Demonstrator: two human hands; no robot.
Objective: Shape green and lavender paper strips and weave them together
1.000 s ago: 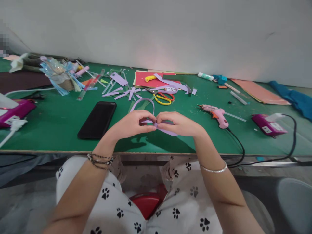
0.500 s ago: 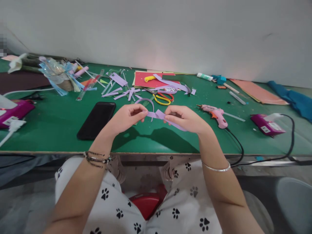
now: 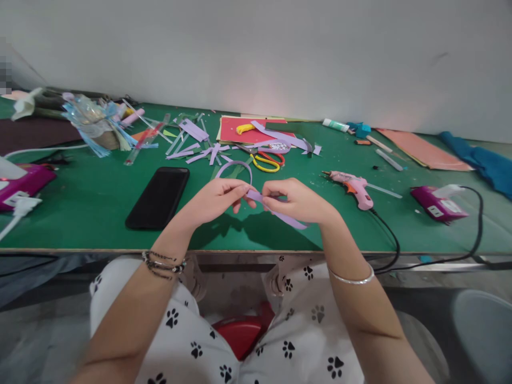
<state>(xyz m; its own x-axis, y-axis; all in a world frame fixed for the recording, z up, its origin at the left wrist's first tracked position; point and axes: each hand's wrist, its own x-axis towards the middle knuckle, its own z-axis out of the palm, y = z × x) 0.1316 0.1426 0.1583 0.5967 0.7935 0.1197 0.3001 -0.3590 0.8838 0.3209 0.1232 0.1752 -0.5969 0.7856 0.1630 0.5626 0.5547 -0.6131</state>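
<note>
Nearby purple strip (image 3: 290,220): phone (image 3: 158,197) left, glue gun (image 3: 354,186) right.

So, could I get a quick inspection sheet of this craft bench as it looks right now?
Surface: green table top, wooden front edge.
Job's things: lilac paper strip, held above the table between both hands.
Clutter: black phone, pink glue gun, yellow-and-red scissors, red sheet, lilac offcuts, lilac paper loop.
Hands: left hand pinches one end of the strip; right hand grips it further along, the rest trailing below.
Cables: black cable runs from the glue gun off the front edge; a second cable loops from a purple power strip.
Surroundings: plain pale wall behind; paw-print clothing on the person's lap.
</note>
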